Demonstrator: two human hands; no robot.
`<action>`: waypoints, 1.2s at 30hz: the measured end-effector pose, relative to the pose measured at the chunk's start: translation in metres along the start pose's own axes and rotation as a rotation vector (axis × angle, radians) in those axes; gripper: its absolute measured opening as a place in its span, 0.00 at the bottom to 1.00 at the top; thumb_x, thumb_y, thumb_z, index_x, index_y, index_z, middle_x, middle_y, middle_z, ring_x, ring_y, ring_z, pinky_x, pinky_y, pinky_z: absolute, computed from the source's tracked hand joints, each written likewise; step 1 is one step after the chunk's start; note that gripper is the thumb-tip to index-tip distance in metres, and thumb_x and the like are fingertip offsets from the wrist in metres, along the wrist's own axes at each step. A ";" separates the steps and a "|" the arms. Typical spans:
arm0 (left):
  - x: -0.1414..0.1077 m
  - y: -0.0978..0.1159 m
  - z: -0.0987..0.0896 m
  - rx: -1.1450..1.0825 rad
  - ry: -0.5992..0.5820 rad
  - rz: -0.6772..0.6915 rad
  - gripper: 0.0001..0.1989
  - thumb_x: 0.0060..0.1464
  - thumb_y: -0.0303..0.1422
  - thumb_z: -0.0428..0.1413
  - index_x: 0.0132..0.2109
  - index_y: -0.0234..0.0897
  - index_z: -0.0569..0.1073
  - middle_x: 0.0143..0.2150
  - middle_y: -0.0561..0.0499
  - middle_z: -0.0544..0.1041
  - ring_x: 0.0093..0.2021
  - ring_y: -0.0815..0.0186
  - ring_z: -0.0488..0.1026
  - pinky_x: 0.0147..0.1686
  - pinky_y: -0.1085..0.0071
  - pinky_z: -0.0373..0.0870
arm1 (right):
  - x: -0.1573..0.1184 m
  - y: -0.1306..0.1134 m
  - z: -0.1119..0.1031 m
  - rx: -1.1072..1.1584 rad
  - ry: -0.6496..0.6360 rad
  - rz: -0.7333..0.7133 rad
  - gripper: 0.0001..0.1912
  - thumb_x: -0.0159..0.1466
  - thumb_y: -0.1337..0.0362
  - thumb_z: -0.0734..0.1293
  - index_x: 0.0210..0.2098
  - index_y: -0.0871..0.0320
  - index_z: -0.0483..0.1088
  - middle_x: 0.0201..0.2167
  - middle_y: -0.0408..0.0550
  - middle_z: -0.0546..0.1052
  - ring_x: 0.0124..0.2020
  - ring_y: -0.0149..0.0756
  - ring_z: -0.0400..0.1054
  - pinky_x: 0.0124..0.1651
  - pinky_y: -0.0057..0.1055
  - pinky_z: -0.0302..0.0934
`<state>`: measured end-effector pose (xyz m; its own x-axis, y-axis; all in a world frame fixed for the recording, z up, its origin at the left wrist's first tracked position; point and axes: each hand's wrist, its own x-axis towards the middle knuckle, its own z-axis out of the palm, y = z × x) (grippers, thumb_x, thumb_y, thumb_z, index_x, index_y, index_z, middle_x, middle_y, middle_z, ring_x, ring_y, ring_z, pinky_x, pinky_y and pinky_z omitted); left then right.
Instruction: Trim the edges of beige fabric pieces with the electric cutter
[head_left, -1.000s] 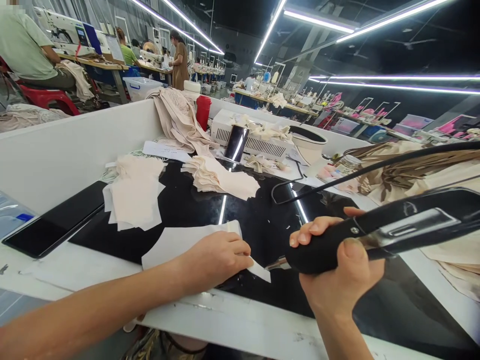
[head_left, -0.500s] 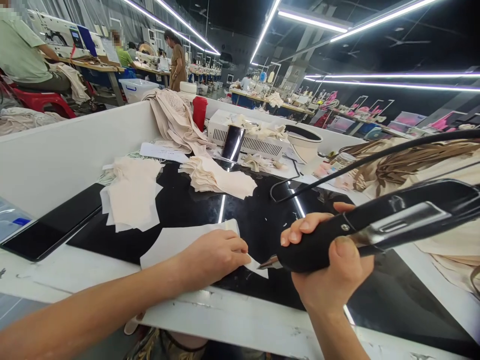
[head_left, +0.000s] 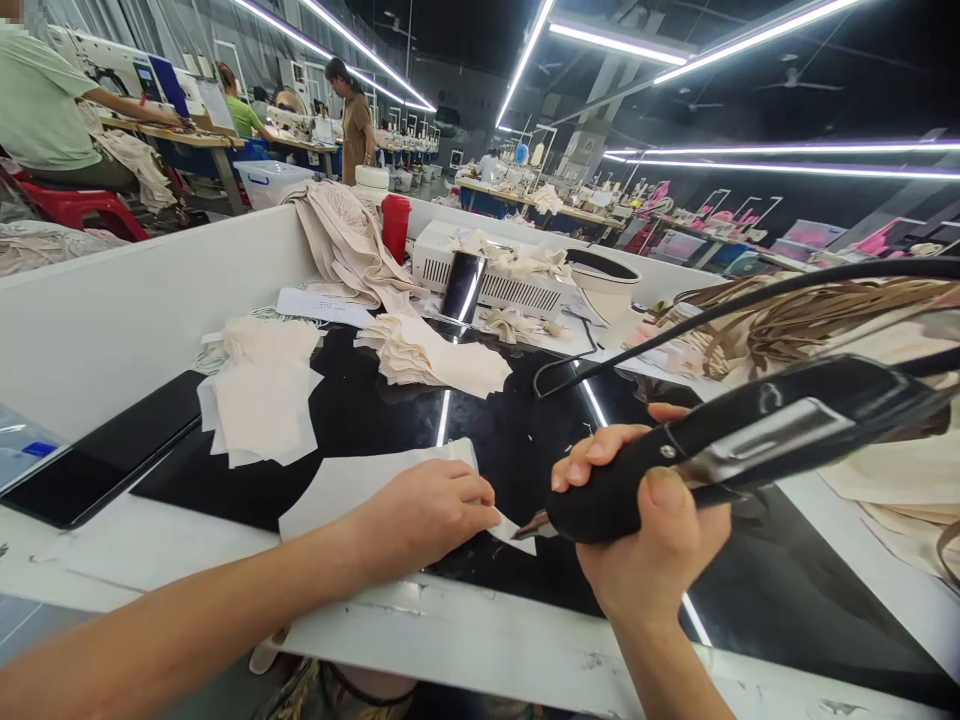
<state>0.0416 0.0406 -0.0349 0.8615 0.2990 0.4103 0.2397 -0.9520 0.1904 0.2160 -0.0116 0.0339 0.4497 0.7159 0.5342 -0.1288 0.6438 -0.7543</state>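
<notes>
My right hand (head_left: 652,530) is wrapped round a black handheld tool (head_left: 720,440) with a silver lever and a cable. Its pointed metal tip (head_left: 534,526) touches or nearly touches the narrow right end of a white sheet (head_left: 345,485). That sheet lies on a glossy black board (head_left: 517,440). My left hand (head_left: 427,515) presses on the sheet, its fingers together near the narrow end; whether they pinch anything is hidden. Behind lie two stacks of pale fabric pieces, one at the left (head_left: 266,390) and one in the middle (head_left: 435,355).
A black flat panel (head_left: 105,445) lies at the left. Toward the back are a white vented box (head_left: 487,280), a red cup (head_left: 395,228) and draped fabric (head_left: 345,240). More fabric (head_left: 877,450) is at the right. People sit and stand beyond the table wall.
My right hand and the tool have shifted slightly left, the tip a little along the sheet's narrow end. My left hand has stayed on the sheet.
</notes>
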 end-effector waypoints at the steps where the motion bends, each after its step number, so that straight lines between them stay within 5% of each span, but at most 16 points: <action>1: 0.000 0.000 0.000 0.003 -0.003 0.005 0.08 0.67 0.20 0.57 0.47 0.35 0.78 0.47 0.49 0.80 0.47 0.62 0.75 0.50 0.65 0.73 | 0.000 -0.002 -0.001 -0.001 0.011 -0.011 0.19 0.60 0.58 0.76 0.48 0.52 0.71 0.26 0.38 0.76 0.21 0.33 0.69 0.21 0.30 0.68; 13: -0.001 0.000 0.001 -0.008 0.022 0.004 0.08 0.68 0.22 0.56 0.47 0.35 0.78 0.48 0.47 0.80 0.47 0.63 0.76 0.50 0.65 0.74 | -0.002 -0.001 -0.008 -0.053 0.015 -0.021 0.19 0.61 0.58 0.76 0.48 0.52 0.69 0.27 0.38 0.76 0.21 0.34 0.69 0.21 0.31 0.68; 21: -0.003 -0.015 -0.016 -0.156 0.126 -0.119 0.10 0.73 0.28 0.52 0.51 0.35 0.79 0.51 0.47 0.80 0.50 0.64 0.77 0.52 0.67 0.75 | 0.006 0.007 -0.019 -0.077 0.045 -0.038 0.20 0.62 0.58 0.76 0.50 0.52 0.69 0.29 0.38 0.76 0.22 0.33 0.70 0.24 0.32 0.70; 28: -0.005 -0.022 -0.019 -0.036 0.007 -0.158 0.10 0.72 0.26 0.53 0.48 0.35 0.80 0.48 0.47 0.80 0.49 0.62 0.76 0.51 0.65 0.74 | 0.024 0.019 -0.028 -0.099 0.028 -0.073 0.18 0.63 0.59 0.75 0.49 0.51 0.68 0.29 0.37 0.76 0.23 0.32 0.69 0.26 0.31 0.70; 36: 0.000 0.014 -0.040 -0.028 -0.260 -0.369 0.06 0.68 0.27 0.58 0.41 0.38 0.79 0.40 0.53 0.75 0.36 0.67 0.75 0.36 0.71 0.68 | 0.025 0.021 -0.023 -0.032 0.019 -0.069 0.14 0.65 0.56 0.75 0.40 0.52 0.66 0.30 0.36 0.75 0.23 0.30 0.69 0.27 0.30 0.69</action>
<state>0.0271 0.0300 0.0038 0.8056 0.5879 0.0734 0.5424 -0.7817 0.3078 0.2448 0.0139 0.0232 0.4732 0.6646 0.5783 -0.0686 0.6822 -0.7279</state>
